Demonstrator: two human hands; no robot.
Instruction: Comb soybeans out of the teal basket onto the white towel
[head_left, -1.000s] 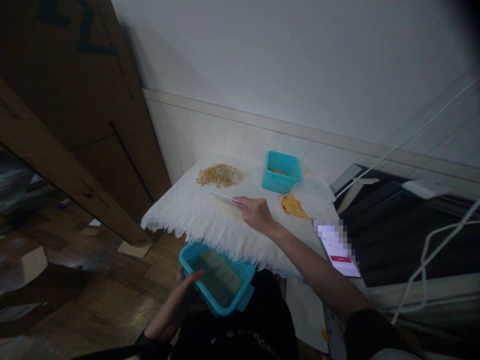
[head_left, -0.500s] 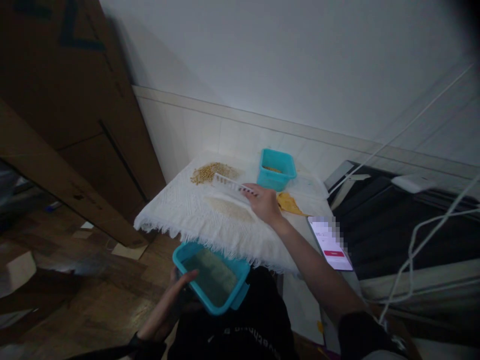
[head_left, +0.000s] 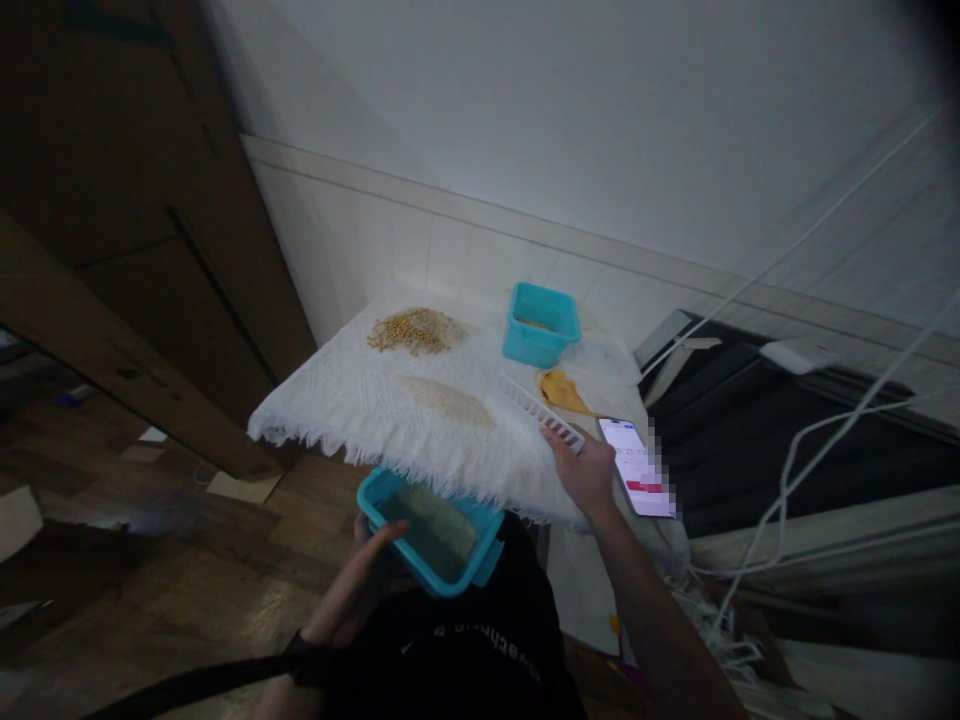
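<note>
The table is covered by a fringed white cloth (head_left: pixel 322 400). Below its near edge, a teal container (head_left: pixel 488 562) is held by the left hand (head_left: pixel 366 575), the thumb hooked over the rim, the other fingers largely hidden by the wall; pale contents are seen inside. A second teal box (head_left: pixel 529 348) is set at the back. Yellowish beans (head_left: pixel 416 331) are spread farther left, with pale grain (head_left: pixel 448 402) lying nearer the fringe. A slotted white tray (head_left: pixel 534 408) is pinched at its near end by the fingers of the right hand (head_left: pixel 587 472), most of its length extended forward-left past the fingertips.
</note>
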